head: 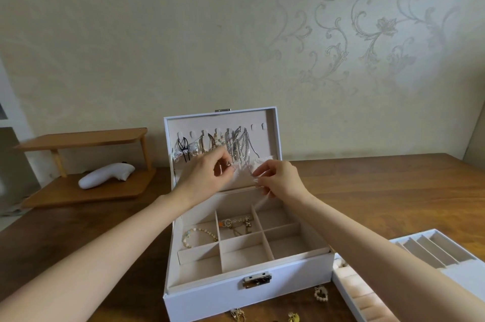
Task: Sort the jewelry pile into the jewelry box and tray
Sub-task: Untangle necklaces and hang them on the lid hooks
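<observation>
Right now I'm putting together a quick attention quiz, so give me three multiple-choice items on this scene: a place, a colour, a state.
1. Where does the bead bracelet lie?
A) in the rear left compartment of the jewelry box
B) on the tray
C) on the wooden shelf

2. What colour is the box outside?
A) black
B) white
C) red

3. What is the right hand doing?
A) lying flat on the table
B) gripping the tray
C) pinching a silver chain

Answers: 1 A, it lies in that section; 2 B, its front wall is white; 3 C, its fingers pinch the chain hanging from the lid, while the left hand pinches a small pendant.
</observation>
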### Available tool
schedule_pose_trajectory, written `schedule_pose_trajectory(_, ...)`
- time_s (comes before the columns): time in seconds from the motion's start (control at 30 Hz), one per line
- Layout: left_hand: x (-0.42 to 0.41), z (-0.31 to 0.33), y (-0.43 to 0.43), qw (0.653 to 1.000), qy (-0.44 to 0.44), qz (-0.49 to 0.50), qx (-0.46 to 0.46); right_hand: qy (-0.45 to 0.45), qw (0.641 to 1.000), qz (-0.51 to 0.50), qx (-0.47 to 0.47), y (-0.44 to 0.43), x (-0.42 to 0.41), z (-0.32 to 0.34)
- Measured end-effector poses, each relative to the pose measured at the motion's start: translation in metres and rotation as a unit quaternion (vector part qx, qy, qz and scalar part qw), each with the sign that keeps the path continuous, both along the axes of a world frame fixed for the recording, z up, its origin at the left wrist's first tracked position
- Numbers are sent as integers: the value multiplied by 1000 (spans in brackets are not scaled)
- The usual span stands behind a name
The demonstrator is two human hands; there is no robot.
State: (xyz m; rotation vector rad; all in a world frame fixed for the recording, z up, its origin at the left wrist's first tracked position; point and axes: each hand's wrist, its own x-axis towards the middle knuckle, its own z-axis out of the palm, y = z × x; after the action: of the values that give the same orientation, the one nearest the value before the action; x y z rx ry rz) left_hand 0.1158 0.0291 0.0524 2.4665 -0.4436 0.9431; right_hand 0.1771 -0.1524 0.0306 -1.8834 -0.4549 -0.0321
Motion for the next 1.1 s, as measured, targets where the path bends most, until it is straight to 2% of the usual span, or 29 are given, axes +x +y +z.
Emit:
schedule_pose_trajectory(0.07,-2,7,-4,990,56,-20,-130,-15,1000,-2,-24,1,3,1)
schedule_pose_trajectory(0.13,-3,16,-9,962,89,-56,-250,-47,997,-14,-61,4,5,2)
schedule_pose_trajectory(0.2,-2,22,-9,948,92,-76,-293,-120,985,-59,-106,6,4,2)
schedule_pose_trajectory(0.27,-3,24,-11,960,84,-78,-257,-207,971,-91,-75,6,-2,4)
schedule_pose_trajectory(0.33,-4,20,-11,987,60,-59,-135,-308,950,-40,-28,5,-9,8)
schedule_pose_trajectory(0.4,-4,13,-13,999,33,-21,12,-354,933,50,-49,6,-13,11)
schedule_pose_trajectory(0.5,-7,9,-19,993,-10,23,116,-342,931,87,-92,14,-13,6)
schedule_pose_trajectory(0.63,4,24,-20,977,-164,29,136,-290,952,17,-99,16,-11,0)
schedule_pose_trajectory(0.7,24,46,-17,956,-224,127,139,-283,952,1,-115,15,-10,1)
schedule_pose_trajectory(0.73,35,58,-16,948,-212,189,146,-286,950,-8,-122,16,-10,2)
schedule_pose_trajectory(0.8,55,78,-18,946,-88,268,157,-279,951,-22,-130,17,-12,2)
schedule_pose_trajectory(0.83,64,84,-21,943,-19,289,162,-265,955,-26,-130,17,-13,2)
schedule_pose_trajectory(0.9,78,87,-27,937,66,303,163,-237,962,-40,-133,17,-13,3)
schedule_pose_trajectory(1.0,85,87,-28,941,83,291,150,-204,960,-71,-177,16,-11,4)
schedule_pose_trajectory(1.1,83,89,-26,948,75,279,131,-236,943,-90,-217,15,-11,3)
